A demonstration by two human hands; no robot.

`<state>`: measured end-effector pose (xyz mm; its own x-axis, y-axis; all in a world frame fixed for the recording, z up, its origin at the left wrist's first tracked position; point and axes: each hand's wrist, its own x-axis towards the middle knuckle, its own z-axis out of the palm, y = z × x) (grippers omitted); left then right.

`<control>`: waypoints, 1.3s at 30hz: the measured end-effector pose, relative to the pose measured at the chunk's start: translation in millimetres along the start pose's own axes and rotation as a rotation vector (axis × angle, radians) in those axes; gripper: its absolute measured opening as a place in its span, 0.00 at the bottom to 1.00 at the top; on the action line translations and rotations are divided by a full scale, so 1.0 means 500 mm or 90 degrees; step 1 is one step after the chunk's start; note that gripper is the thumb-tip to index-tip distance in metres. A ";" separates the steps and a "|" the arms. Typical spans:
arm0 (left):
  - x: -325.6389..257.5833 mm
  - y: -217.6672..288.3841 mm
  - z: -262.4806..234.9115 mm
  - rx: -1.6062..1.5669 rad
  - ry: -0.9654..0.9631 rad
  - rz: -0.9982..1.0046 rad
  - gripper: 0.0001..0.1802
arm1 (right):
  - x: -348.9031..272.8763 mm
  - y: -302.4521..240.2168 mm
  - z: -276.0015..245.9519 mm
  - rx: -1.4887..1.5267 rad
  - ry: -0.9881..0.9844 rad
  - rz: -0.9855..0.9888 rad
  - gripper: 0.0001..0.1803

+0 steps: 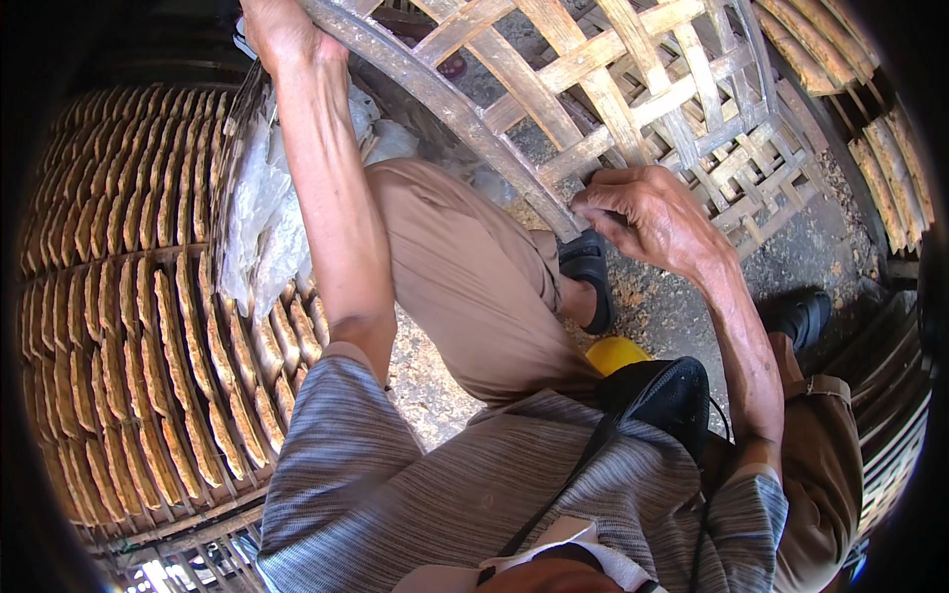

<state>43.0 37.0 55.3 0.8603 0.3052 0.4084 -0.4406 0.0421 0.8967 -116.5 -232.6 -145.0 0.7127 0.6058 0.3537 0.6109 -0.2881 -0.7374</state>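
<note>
The person has a woven rack (588, 64) in front of the knees, its dark edge bar (460, 107) slanting from the upper left down to an end that, seen from above, comes just by the dark shoe (596, 282) on the left foot. The right hand (657, 217) is at that lower end, fingers bent in and, as far as I can see, grasping the corner of the rack. The left hand (284, 35) is up by the bar's other end; its fingers are mostly out of sight, so I can't tell whether they grip or merely rest there.

To my eye, the step in hand is handling the rack by its edge and steadying it. Any shift of it would call for a sure hold at both ends, and some care with the clear plastic sheets (257, 212) near the left forearm.

Those sheets lie against the rows of brown slabs (163, 326) standing close together at the left. More slabs (895, 168) stand at the far right, and pale crumbs litter the floor (430, 390) between the legs.
</note>
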 end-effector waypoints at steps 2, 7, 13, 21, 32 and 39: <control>0.001 -0.004 -0.004 -0.007 0.010 0.002 0.34 | -0.010 0.008 0.006 0.009 0.012 -0.021 0.10; 0.017 -0.020 0.000 -0.015 0.022 0.027 0.34 | -0.017 0.002 -0.003 -0.032 0.013 0.019 0.11; -0.017 0.003 -0.011 -0.012 0.033 0.026 0.33 | -0.002 -0.004 -0.012 -0.035 -0.015 -0.039 0.12; 0.004 -0.009 0.017 -0.032 0.004 0.044 0.30 | 0.005 -0.013 -0.037 0.089 0.128 0.032 0.10; -0.063 0.010 0.082 -0.074 -0.057 0.022 0.29 | 0.089 -0.072 -0.016 0.007 0.376 -0.047 0.06; -0.068 0.009 0.088 -0.034 -0.064 -0.035 0.37 | 0.110 -0.088 -0.003 0.014 0.382 0.023 0.04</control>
<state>23.1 -14.9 53.1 0.9036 0.2048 0.3761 -0.4028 0.1078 0.9089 -103.5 -187.4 -92.3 0.8067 0.0699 0.5868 0.5804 -0.2806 -0.7644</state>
